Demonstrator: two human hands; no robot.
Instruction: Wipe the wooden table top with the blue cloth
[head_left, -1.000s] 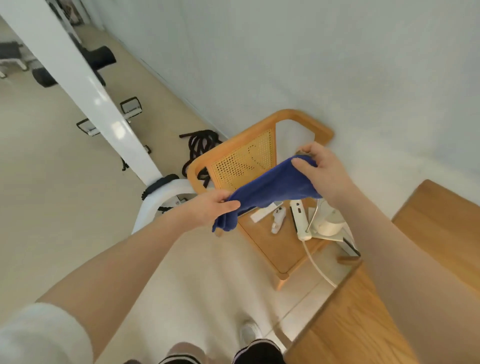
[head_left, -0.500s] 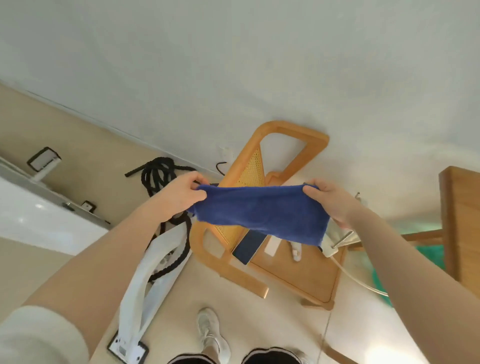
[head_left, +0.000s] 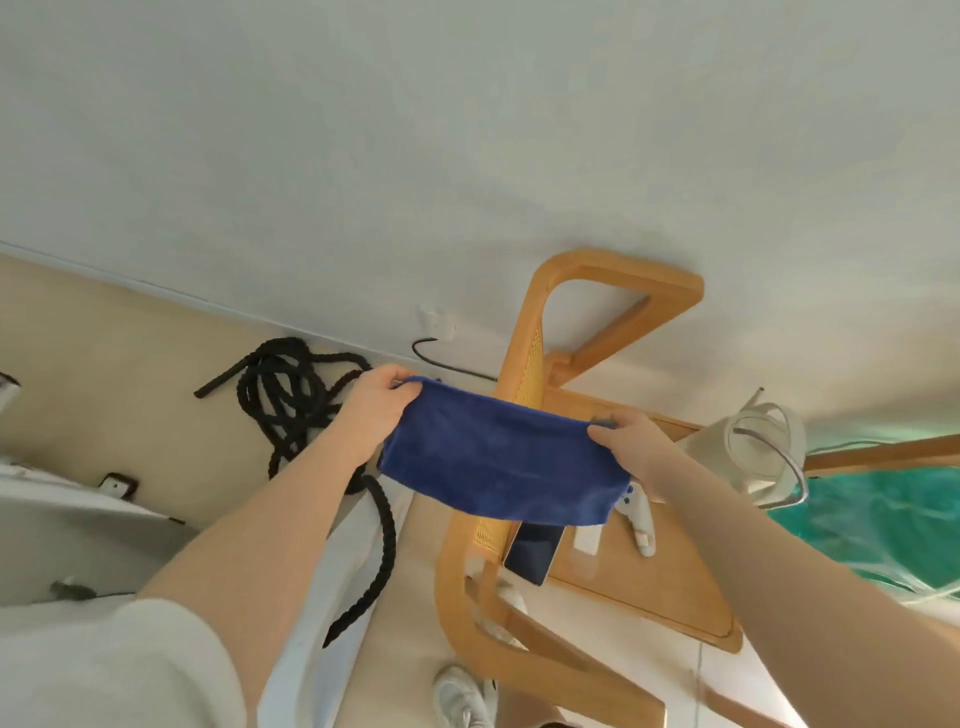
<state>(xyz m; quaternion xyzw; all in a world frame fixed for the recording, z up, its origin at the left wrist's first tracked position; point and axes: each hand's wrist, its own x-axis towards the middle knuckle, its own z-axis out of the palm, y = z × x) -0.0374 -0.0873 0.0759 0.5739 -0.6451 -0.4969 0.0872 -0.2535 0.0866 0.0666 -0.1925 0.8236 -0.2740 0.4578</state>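
The blue cloth (head_left: 498, 462) hangs spread out between both hands, in the air above a wooden chair. My left hand (head_left: 376, 405) pinches its top left corner. My right hand (head_left: 631, 447) pinches its top right corner. The cloth's lower edge sags and covers part of the chair's cane back. The wooden table top is out of view; only a wooden rail (head_left: 883, 452) shows at the right edge.
A wooden chair (head_left: 639, 587) stands below the cloth, with a dark tablet (head_left: 532, 551), small white items and a white fan-like device (head_left: 763, 452) on or beside its seat. A black rope (head_left: 291, 410) lies coiled on the floor at left. Green sheeting (head_left: 883, 525) lies at right.
The view has shifted slightly and the table edge has left the frame. Both hands keep the cloth stretched flat between them, now a little wider apart.
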